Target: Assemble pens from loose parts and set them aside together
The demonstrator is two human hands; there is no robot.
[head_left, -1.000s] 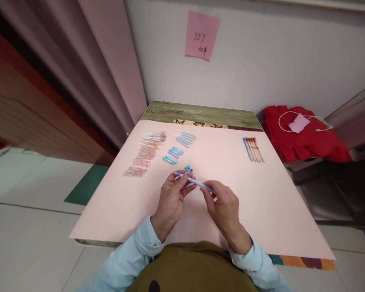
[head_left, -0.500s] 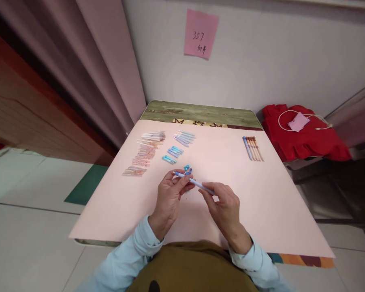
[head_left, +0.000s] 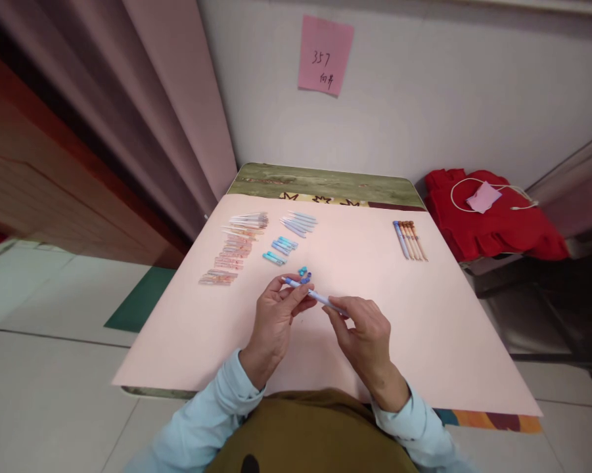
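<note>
Between my hands, above the table's near middle, is a pale blue pen (head_left: 320,297) with a darker blue end at the left. My left hand (head_left: 274,315) is closed on its blue end, thumb on top. The fingers of my right hand (head_left: 362,332) pinch the other end, hiding its tip. Just beyond my left fingertips lie small blue and teal pen parts (head_left: 303,270). Farther left are short blue and teal barrel pieces (head_left: 284,246), with slim pale blue pen pieces (head_left: 299,223) behind them.
Pink sheeting (head_left: 424,341) covers the table. Several clear and pinkish pen pieces (head_left: 234,253) lie in a column at left. At right rests a row of assembled pens (head_left: 410,240), one blue, the others brown-topped. Red cloth (head_left: 493,223) is piled beyond the right edge.
Hardly anything differs. Both hands keep their hold on the pen, and my right hand has shifted very slightly.
</note>
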